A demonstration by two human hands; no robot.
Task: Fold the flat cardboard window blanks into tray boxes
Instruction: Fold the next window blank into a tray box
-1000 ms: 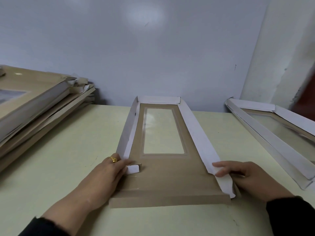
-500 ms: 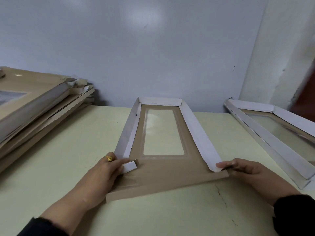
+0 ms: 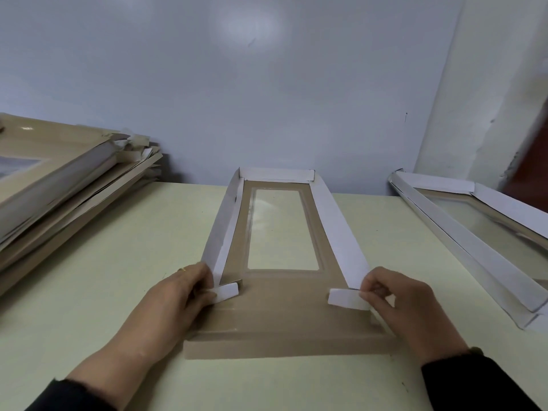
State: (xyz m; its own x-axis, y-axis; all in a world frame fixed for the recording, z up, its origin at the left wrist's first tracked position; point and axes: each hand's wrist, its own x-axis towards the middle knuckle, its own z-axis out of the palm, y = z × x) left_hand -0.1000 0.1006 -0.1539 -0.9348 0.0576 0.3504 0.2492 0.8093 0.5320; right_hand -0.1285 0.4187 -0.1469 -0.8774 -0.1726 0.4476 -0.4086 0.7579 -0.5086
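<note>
The blank (image 3: 281,318) lies flat on the table (image 3: 118,262) between both hands, its 2 long walls and far wall raised. The left hand (image 3: 175,304) pinches the left tab (image 3: 226,293), the right hand (image 3: 406,304) pinches the right tab (image 3: 345,298). A stack (image 3: 59,179) sits left, a finished tray (image 3: 474,232) right.

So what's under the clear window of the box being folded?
Through the window of the half-folded box only the pale table shows. Whatever lies beneath the surrounding brown cardboard is covered.
</note>
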